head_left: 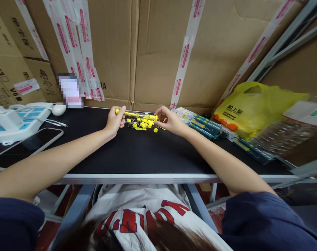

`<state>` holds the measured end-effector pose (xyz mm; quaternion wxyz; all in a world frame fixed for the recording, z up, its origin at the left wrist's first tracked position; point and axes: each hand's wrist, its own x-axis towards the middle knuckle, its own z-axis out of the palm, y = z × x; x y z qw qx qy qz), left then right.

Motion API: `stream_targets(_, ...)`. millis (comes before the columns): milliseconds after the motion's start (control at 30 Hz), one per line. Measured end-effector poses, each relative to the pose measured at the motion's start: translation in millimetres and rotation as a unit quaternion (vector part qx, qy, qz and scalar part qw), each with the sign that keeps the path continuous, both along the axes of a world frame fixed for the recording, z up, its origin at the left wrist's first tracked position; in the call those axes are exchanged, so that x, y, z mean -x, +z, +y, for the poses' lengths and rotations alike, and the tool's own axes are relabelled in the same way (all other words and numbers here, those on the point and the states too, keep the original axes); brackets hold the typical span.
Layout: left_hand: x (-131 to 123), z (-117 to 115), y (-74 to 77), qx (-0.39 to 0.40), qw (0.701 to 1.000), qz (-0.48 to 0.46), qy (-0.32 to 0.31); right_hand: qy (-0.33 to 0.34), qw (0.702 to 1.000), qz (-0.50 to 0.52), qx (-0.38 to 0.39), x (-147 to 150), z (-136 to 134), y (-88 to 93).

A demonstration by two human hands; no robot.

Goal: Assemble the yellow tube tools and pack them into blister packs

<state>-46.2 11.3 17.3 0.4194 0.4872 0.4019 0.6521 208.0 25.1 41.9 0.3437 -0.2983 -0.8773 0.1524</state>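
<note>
My left hand [115, 120] is closed around the yellow handle end of a slim yellow tool with a clear barrel [141, 115]. The tool lies roughly level, a little above the black tabletop [148, 153]. At its other end, the thumb and fingers of my right hand [169, 120] close about the yellow tip; the exact contact is partly hidden. Below and just behind the tool lies a loose pile of small yellow plastic parts [144, 124], with thin wire-like pieces among them. One round yellow part [155, 130] sits slightly apart, towards me.
Printed green-and-white packages [205, 126] lie right of my hand, beside a yellow plastic bag [252, 108] and a large clear bottle [286, 129]. At left are a power strip [24, 125], cables and a phone [27, 144]. Another phone [70, 90] leans on the cardboard wall [158, 52].
</note>
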Motion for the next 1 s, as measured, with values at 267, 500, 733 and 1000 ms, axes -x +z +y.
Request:
stream_targets(267,1.5,-0.5,2.6,-0.002,1.0,-0.01,-0.012,0.003,0.994,0.082,0.067,3.5,-2.0,2.8)
stream_targets(500,0.9,-1.1,3.0,0.003,1.0,0.0,-0.024,0.016,0.989,0.092,0.111,4.7,-3.4,1.6)
stream_targets(733,0.0,-0.2,3.9,0.0,1.0,-0.007,-0.024,0.019,0.991,0.078,0.111,2.1,-1.1,1.6)
stream_targets(1000,1.0,-0.5,4.6,-0.003,1.0,-0.011,-0.029,-0.025,0.991,-0.092,0.09,-9.2,16.4,-8.7)
